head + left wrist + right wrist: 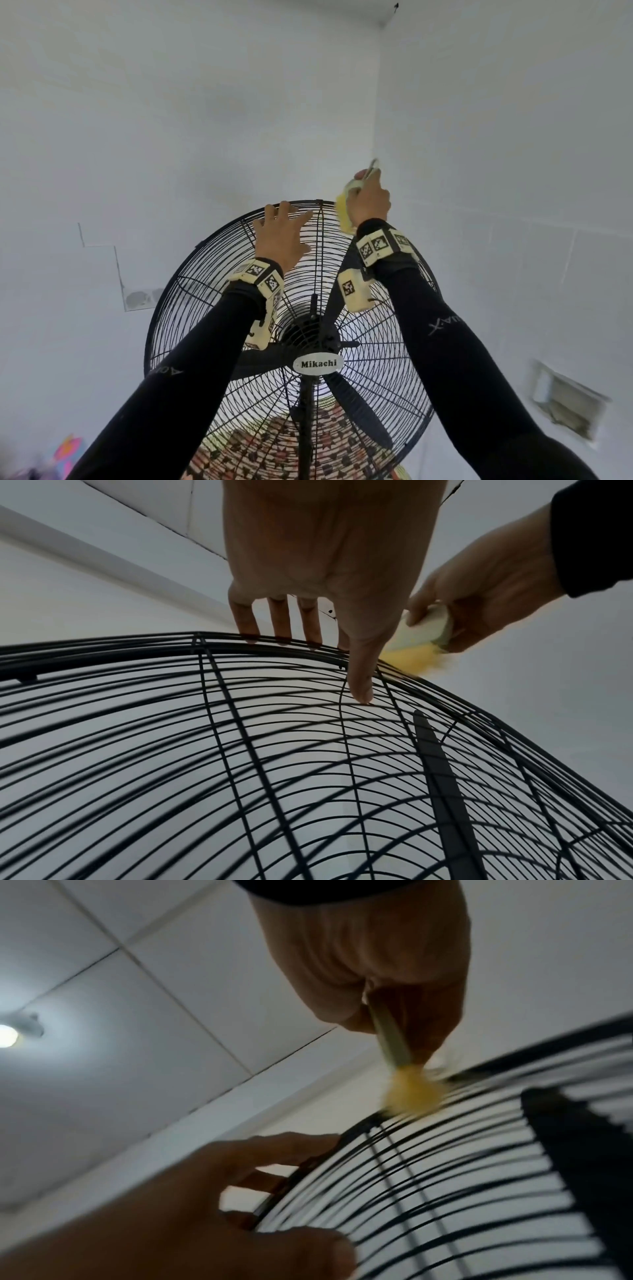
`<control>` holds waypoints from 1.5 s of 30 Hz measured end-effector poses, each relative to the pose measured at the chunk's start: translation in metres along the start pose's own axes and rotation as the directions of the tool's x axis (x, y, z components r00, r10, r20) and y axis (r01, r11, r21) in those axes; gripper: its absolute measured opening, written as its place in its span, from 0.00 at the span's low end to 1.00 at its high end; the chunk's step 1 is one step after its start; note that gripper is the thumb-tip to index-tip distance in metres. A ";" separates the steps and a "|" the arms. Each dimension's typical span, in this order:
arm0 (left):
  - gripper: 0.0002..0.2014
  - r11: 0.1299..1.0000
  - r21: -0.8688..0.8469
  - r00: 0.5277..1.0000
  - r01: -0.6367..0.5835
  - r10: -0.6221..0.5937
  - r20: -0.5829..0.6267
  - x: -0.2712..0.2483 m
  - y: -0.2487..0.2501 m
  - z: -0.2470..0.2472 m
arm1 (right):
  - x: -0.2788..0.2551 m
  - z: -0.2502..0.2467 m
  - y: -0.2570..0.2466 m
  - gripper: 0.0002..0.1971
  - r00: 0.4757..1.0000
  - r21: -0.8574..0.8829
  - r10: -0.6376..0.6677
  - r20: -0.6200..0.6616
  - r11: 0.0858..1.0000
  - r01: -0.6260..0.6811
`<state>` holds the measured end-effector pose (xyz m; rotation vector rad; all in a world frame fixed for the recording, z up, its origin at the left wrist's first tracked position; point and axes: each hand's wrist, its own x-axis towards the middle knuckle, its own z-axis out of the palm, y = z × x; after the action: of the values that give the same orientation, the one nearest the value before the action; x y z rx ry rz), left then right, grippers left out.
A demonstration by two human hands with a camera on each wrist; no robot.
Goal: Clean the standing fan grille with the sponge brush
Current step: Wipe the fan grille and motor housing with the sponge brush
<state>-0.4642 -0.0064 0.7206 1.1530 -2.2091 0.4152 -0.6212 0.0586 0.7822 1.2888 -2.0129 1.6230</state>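
Note:
The black wire fan grille [212, 342] with a Mikachi badge [318, 364] fills the lower middle of the head view. My left hand [284, 229] rests on its top rim with fingers nearly straight; in the left wrist view the left hand [325, 588] has its fingertips on the rim and its thumb on the wires. My right hand [368, 202] grips the sponge brush [342, 214] at the grille's upper right edge. The yellow sponge [407, 661] touches the rim just beside my left thumb. In the right wrist view the sponge [411, 1093] is blurred against the grille [479, 1177].
White walls meet in a corner behind the fan. A wall socket [140, 298] sits to the left and a vent [568, 404] to the lower right. Dark fan blades [359, 411] and the pole [306, 428] show through the wires, above a patterned mat [274, 452]. A ceiling lamp [6, 1035] glows.

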 end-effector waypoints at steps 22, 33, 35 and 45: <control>0.37 1.000 -0.003 0.999 0.014 -0.014 -0.039 0.000 -0.002 0.004 | -0.002 0.014 -0.018 0.17 0.972 0.074 -0.217 0.087 0.975 0.211; 0.34 1.000 -0.012 0.999 0.022 -0.022 -0.038 -0.004 -0.001 0.003 | 0.044 -0.005 -0.019 0.07 0.868 0.209 0.088 0.488 0.954 -0.214; 0.36 1.000 -0.014 0.999 0.022 -0.022 -0.031 -0.005 -0.002 0.002 | 0.044 -0.005 -0.020 0.08 0.924 0.235 0.055 0.379 0.960 -0.154; 0.39 0.996 -0.054 0.998 0.068 -0.069 -0.011 0.003 -0.003 0.003 | 0.022 -0.016 -0.014 0.05 0.978 0.267 -0.191 0.079 0.950 0.164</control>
<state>-0.4641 -0.0113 0.7200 1.1903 -2.1496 0.3323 -0.6287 0.0625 0.8116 1.6262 -1.7206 1.8106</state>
